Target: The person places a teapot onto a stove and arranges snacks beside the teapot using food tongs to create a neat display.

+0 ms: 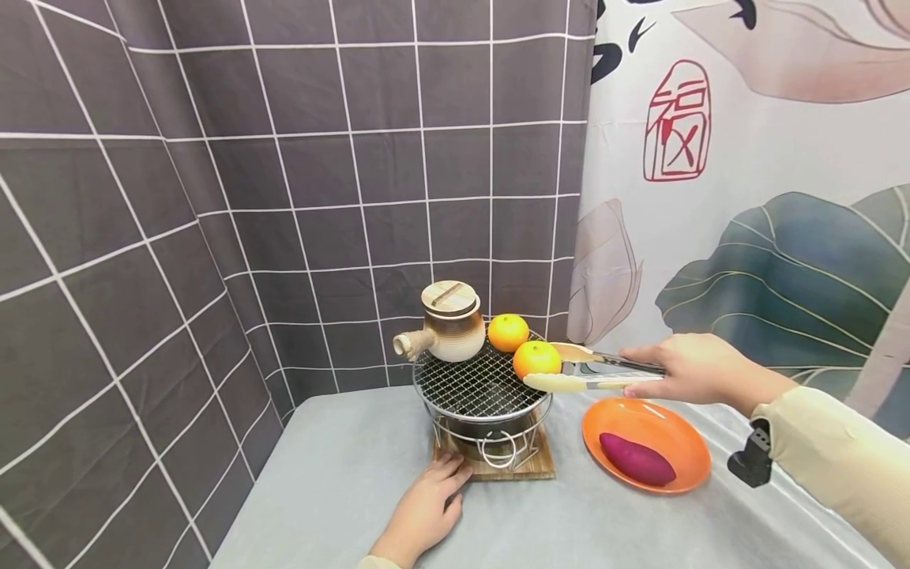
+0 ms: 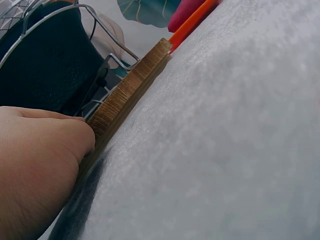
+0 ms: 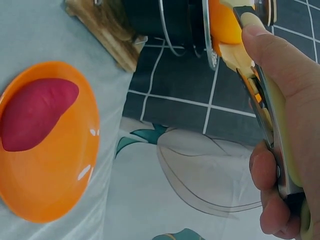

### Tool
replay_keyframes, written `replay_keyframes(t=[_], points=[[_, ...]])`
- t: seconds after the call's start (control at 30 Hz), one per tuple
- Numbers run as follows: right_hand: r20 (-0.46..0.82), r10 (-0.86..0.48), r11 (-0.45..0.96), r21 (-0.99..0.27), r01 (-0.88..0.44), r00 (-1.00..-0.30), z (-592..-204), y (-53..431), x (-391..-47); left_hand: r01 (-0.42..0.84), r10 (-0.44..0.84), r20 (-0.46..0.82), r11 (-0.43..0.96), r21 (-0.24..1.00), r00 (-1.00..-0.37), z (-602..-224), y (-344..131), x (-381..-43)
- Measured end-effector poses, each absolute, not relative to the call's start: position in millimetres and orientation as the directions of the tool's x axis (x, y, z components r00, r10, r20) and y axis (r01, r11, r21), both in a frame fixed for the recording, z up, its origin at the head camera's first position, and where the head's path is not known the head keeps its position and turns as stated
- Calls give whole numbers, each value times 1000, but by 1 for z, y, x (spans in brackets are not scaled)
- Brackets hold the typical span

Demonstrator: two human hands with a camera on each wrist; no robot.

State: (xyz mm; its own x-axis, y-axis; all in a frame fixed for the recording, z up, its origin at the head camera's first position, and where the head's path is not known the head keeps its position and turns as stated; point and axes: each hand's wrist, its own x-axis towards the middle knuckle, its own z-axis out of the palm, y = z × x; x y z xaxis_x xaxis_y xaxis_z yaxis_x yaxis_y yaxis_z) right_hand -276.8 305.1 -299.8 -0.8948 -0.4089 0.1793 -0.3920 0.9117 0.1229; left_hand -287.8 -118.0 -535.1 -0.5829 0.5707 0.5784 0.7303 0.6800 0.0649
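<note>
At the lower centre of the head view, the left hand (image 1: 426,506) rests its extended fingers on the near left part of a wooden board (image 1: 543,464). At the lower right, an orange plate (image 1: 691,431) holds one purple sweet potato (image 1: 637,460), its long axis sloping from upper left to lower right.

Above the plate, the right hand (image 1: 690,367) pinches the tongs (image 1: 579,385) between curled fingers and thumb. Their long axis runs almost level across the frame, tips pointing left and set about the nearer orange (image 1: 536,359), at the right rim of a round wire rack (image 1: 476,389); whether that orange bears on the mesh cannot be told. The rack tops a round stove standing on the board.

Behind it sits the farther orange (image 1: 508,333). To its left stands a clay pot (image 1: 458,341), handle (image 1: 415,343) pointing lower left, its wooden lid (image 1: 449,298) on, contents hidden.
</note>
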Motion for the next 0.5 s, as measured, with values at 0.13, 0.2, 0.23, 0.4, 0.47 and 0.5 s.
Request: replay_keyframes(t=[0.13,0.2,0.23,0.4,0.47,0.5], points=[[165,-415,909,117,-400,-895,-300,304,-278,735,570,587,675,64,-575,-535,-118,-288],[163,-417,908,114,-403,-894,-300,303,-278,738,568,597,671,63,-567,-535,-118,-289],[161,-417,908,112,-403,-895,-300,303,-279,740,566,602,669,62,-562,-535,-118,-289],[166,-402,915,99,-391,-900,-302,302,-278,744,564,615,666,56,-551,-536,-118,-289],[166,-405,914,100,-394,-899,-303,302,-278,745,564,619,665,52,-546,-537,-117,-289],[163,-406,913,100,-395,-899,-303,301,-277,746,564,622,664,51,-544,-537,-117,-289]])
